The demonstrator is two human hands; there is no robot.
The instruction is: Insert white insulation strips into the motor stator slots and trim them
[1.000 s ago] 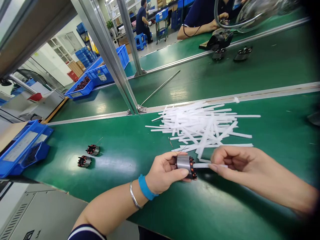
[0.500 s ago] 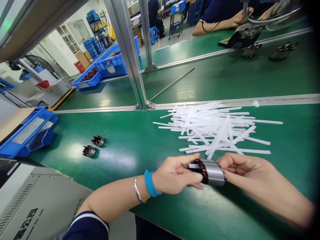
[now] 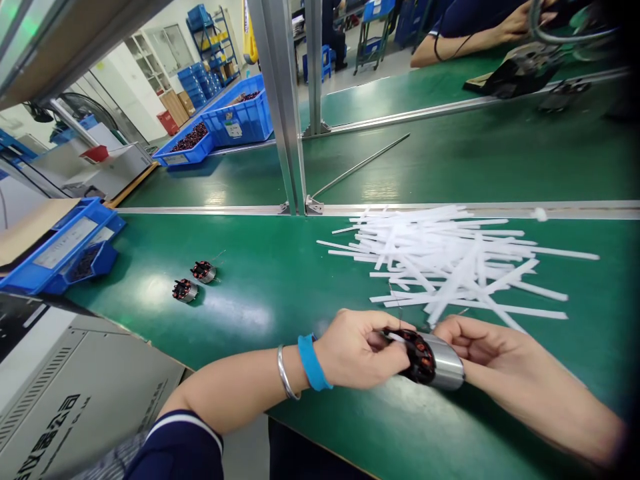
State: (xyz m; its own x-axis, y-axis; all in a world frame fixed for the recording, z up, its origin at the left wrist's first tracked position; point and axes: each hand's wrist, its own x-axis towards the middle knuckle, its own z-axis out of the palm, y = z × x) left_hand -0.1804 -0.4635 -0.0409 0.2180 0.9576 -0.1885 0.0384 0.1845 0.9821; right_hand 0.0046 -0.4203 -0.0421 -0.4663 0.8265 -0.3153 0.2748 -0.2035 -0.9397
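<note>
A metal motor stator [image 3: 434, 361] with copper windings is held between both hands just above the green belt [image 3: 260, 293]. My right hand [image 3: 477, 350] grips its silver shell from the right side. My left hand [image 3: 367, 350] pinches at its wound end, fingers closed on the stator and a white strip end. A pile of white paper strips [image 3: 450, 260] lies just beyond the hands.
Two more stators [image 3: 194, 281] lie on the belt to the left. Blue bins [image 3: 60, 247] stand at the left edge, others [image 3: 220, 127] behind a metal post [image 3: 283, 107]. A thin rod [image 3: 360, 163] lies on the far belt. Another person's arm [image 3: 470, 37] rests at the back.
The stator was turned end for end: a second ago my left hand held it while the right fed in a strip. Now the right holds the shell and the left works the wound end.
</note>
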